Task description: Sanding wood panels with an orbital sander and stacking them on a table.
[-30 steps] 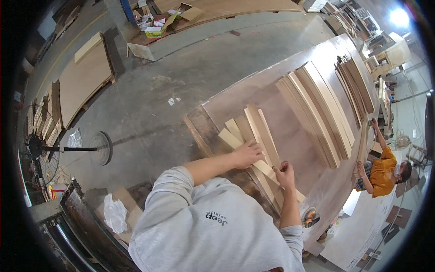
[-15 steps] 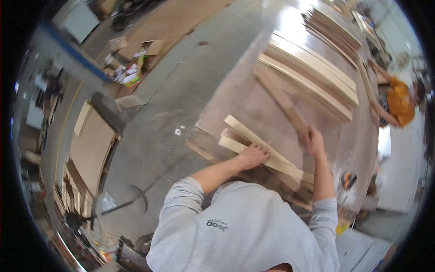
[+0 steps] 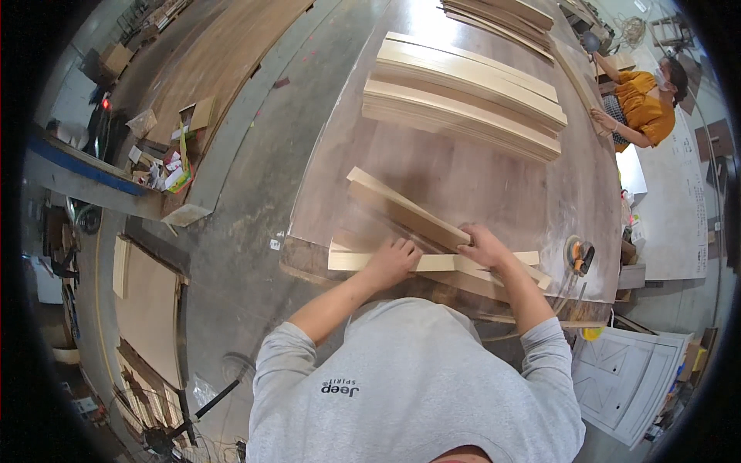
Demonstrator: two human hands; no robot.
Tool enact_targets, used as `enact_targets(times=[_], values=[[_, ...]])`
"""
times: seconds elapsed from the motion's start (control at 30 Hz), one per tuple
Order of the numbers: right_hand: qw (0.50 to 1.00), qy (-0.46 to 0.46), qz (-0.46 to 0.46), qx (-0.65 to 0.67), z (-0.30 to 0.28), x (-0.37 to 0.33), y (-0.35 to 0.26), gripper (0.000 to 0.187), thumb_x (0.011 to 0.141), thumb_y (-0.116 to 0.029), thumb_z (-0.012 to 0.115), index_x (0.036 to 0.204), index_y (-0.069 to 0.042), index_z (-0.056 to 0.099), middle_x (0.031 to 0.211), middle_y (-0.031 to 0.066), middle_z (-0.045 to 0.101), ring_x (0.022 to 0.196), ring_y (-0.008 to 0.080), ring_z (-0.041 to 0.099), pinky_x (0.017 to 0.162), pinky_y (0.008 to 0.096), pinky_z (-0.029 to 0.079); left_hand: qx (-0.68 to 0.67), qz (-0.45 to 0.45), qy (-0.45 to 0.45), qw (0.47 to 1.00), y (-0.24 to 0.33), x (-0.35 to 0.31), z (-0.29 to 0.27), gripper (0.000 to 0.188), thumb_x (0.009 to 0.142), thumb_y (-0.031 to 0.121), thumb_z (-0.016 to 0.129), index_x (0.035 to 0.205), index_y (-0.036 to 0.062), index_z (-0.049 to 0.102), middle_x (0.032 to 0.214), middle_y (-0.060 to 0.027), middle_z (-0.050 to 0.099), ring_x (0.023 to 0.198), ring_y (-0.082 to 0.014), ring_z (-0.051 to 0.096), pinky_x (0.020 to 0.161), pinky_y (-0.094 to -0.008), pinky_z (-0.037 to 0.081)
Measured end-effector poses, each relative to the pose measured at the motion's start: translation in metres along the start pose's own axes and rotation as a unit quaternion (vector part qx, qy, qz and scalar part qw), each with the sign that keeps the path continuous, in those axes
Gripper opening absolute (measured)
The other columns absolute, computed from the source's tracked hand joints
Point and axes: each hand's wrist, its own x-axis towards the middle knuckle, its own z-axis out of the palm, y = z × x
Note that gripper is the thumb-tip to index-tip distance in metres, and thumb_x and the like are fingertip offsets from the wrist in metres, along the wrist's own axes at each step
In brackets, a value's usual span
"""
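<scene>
Table (image 3: 478, 181) with a broad, brown wood-grain top, standing on a grey workshop floor (image 3: 239, 255). Your held strip (image 3: 405, 212), a thin length of wood, slants over the near part of the tabletop, one end pointing far left, the other in your right hand (image 3: 486, 248), thumb and fingers closed on it. Cannot tell whether the far end touches the surface. Your left hand (image 3: 394, 261) lies near it, fingers bent down over loose strips (image 3: 436, 263) at the near edge; gripping or merely pressing, cannot tell. These lie crossed and uneven, some tips sticking out to the right. Progress, judged from layout alone: the pale stack (image 3: 463, 123) farther back sits in fairly even rows and probably counts as done; the held strip and the loose ones look unfinished, their number unclear. Outward from there: orange-and-black sander (image 3: 579, 255) near the table's right edge; darker stack (image 3: 498, 23) at the far end; co-worker (image 3: 647, 108) in an orange top beyond the right side, hands at a long board (image 3: 579, 83); flat panel (image 3: 150, 309) on the floor, left; white panelled door (image 3: 629, 378), near right.
</scene>
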Motion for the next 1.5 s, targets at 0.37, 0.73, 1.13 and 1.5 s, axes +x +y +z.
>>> enact_targets(times=[0.37,0.73,1.13,1.5], values=[[0.995,-0.058,0.077,-0.008,0.021,0.009,-0.017,0.047,0.075,-0.022,0.083,0.116,-0.007,0.066,0.101,0.0200,0.069,0.101,0.0376,0.066,0.089,0.0460,0.054,-0.034,0.001,-0.046,0.998,0.014,0.006,-0.012,0.042,0.074,0.023,0.079,0.109,0.0084,0.062,0.108,-0.0080,0.059,0.107,-0.0281,0.056,0.089,-0.0408,0.046],[0.998,-0.002,0.051,-0.031,-0.037,0.006,-0.060,0.040,0.080,-0.019,0.082,0.115,-0.006,0.068,0.104,0.0169,0.072,0.092,0.0334,0.067,0.082,0.0408,0.054,-0.088,0.022,-0.110,0.990,0.017,0.003,-0.048,0.027,0.092,0.024,0.058,0.115,0.0127,0.066,0.117,-0.0121,0.065,0.117,-0.0290,0.060,0.096,-0.0481,0.045],[0.976,0.096,0.094,0.169,-0.101,-0.035,-0.056,0.049,0.082,-0.013,0.077,0.128,-0.004,0.064,0.101,0.0090,0.073,0.084,0.0169,0.068,0.077,0.0333,0.054,-0.059,0.018,-0.132,0.989,-0.040,0.063,-0.045,0.057,0.078,0.018,0.080,0.130,0.0075,0.057,0.147,-0.0185,0.048,0.141,-0.0383,0.040,0.114,-0.0484,0.038],[0.967,0.080,0.145,0.192,-0.069,-0.053,-0.021,0.049,0.084,-0.010,0.079,0.129,-0.002,0.063,0.103,0.0094,0.072,0.089,0.0152,0.066,0.080,0.0324,0.055,-0.044,-0.018,-0.179,0.983,-0.032,0.071,-0.039,0.063,0.072,0.020,0.085,0.128,0.0095,0.057,0.126,-0.0154,0.060,0.119,-0.0356,0.057,0.100,-0.0474,0.047]])
